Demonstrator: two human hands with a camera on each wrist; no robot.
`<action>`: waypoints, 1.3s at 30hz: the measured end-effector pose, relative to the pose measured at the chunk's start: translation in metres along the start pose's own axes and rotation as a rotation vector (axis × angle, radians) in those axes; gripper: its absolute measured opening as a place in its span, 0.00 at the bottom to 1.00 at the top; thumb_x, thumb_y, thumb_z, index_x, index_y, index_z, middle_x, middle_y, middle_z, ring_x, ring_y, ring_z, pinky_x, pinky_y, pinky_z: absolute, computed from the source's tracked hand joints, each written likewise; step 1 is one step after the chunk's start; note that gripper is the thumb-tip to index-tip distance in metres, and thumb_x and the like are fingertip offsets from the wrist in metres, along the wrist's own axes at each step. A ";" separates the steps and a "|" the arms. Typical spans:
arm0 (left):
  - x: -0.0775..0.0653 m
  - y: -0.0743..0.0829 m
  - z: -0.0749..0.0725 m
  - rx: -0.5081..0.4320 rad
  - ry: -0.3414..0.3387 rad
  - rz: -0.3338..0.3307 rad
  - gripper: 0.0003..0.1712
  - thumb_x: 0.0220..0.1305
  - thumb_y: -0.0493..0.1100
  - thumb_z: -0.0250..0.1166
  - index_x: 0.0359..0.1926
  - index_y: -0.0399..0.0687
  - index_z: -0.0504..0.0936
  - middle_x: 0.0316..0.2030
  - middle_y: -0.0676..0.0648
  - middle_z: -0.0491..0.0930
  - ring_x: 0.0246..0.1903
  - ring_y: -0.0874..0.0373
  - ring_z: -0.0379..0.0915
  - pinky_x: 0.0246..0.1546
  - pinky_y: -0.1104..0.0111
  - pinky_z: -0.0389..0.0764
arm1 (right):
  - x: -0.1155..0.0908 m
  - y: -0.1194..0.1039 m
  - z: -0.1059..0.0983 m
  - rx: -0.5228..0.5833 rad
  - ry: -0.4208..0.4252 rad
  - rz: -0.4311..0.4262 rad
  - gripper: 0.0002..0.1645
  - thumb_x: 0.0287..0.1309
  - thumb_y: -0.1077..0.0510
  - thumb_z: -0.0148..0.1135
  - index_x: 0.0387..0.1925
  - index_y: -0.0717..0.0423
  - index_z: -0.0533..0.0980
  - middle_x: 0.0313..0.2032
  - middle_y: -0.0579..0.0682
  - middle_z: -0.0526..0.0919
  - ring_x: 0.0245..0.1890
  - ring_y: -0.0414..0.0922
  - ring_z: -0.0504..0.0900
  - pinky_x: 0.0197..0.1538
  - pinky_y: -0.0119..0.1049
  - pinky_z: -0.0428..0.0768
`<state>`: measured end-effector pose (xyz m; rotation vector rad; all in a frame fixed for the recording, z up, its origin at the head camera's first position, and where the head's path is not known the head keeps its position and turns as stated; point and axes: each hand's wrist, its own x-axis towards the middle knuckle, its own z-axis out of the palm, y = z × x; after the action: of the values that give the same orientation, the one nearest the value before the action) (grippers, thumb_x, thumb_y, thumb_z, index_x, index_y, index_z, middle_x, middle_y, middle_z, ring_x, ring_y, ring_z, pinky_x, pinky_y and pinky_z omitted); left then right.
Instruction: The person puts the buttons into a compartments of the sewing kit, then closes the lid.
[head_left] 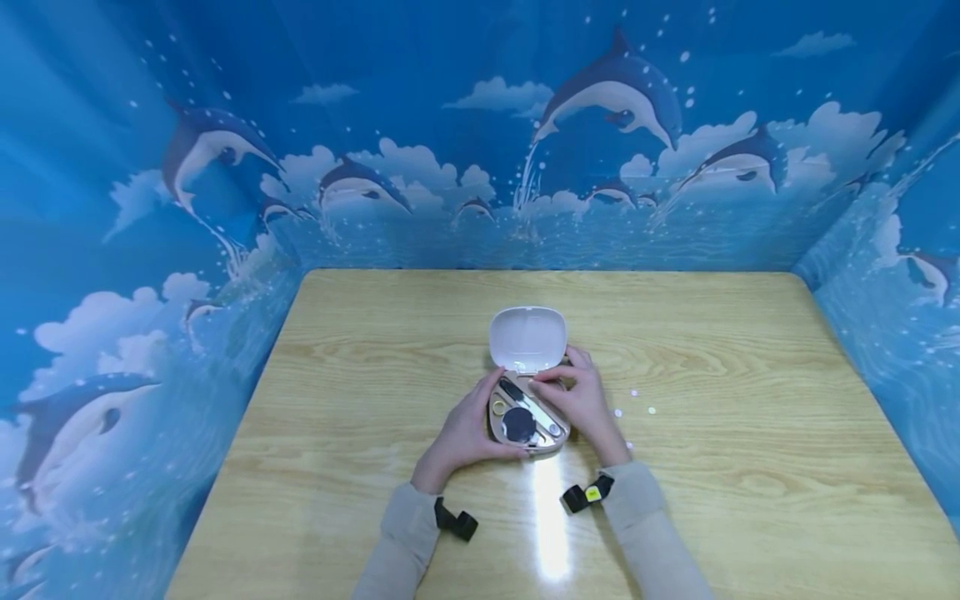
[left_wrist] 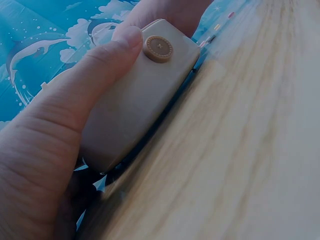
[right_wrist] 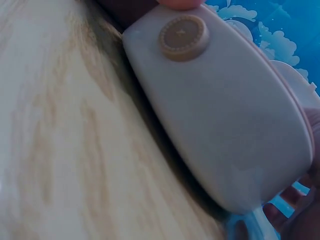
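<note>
A small sewing-kit case (left_wrist: 130, 105) with a button-shaped knob (left_wrist: 159, 48) on its front lies on the table, its white lid (head_left: 528, 337) raised. Around the case's left side, my left hand (head_left: 467, 427) grips it, thumb near the knob at the front. Inside are a round black piece (head_left: 519, 425), a gold ring-shaped handle (head_left: 498, 407) and a slim black-tipped tool (head_left: 512, 389). My right hand (head_left: 587, 402) reaches over the case's upper right, thumb and index fingertips close together beside the hinge. I cannot tell whether a small thing is pinched there.
Several small pale discs (head_left: 618, 412), like buttons, lie on the wood-patterned table (head_left: 360, 367) to the right of my right hand. A blue dolphin-print curtain (head_left: 420, 100) stands along the table's back and sides.
</note>
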<state>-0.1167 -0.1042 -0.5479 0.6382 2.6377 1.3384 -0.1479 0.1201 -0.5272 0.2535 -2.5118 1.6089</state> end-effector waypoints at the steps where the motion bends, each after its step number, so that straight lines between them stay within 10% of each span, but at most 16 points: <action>1: 0.000 0.000 0.000 -0.003 0.000 0.001 0.77 0.30 0.72 0.80 0.78 0.68 0.45 0.75 0.51 0.56 0.71 0.50 0.57 0.69 0.50 0.63 | 0.000 0.000 0.001 -0.004 -0.001 -0.003 0.09 0.44 0.57 0.80 0.28 0.51 0.87 0.61 0.51 0.77 0.63 0.51 0.67 0.70 0.57 0.59; 32: -0.001 0.003 0.003 -0.031 -0.012 -0.030 0.79 0.29 0.68 0.83 0.79 0.68 0.44 0.75 0.51 0.56 0.70 0.47 0.58 0.67 0.45 0.64 | -0.010 -0.008 -0.031 0.104 0.017 -0.007 0.14 0.47 0.63 0.78 0.38 0.61 0.85 0.68 0.55 0.69 0.64 0.59 0.67 0.68 0.64 0.62; 39: -0.001 0.001 0.000 -0.020 0.002 -0.013 0.79 0.28 0.68 0.83 0.79 0.68 0.44 0.74 0.51 0.57 0.70 0.46 0.59 0.67 0.45 0.64 | -0.015 -0.033 -0.055 0.128 0.058 -0.061 0.17 0.46 0.72 0.74 0.42 0.71 0.82 0.64 0.66 0.71 0.64 0.63 0.67 0.68 0.39 0.66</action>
<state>-0.1157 -0.1038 -0.5475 0.6169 2.6220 1.3603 -0.1238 0.1577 -0.4780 0.2907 -2.3391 1.7302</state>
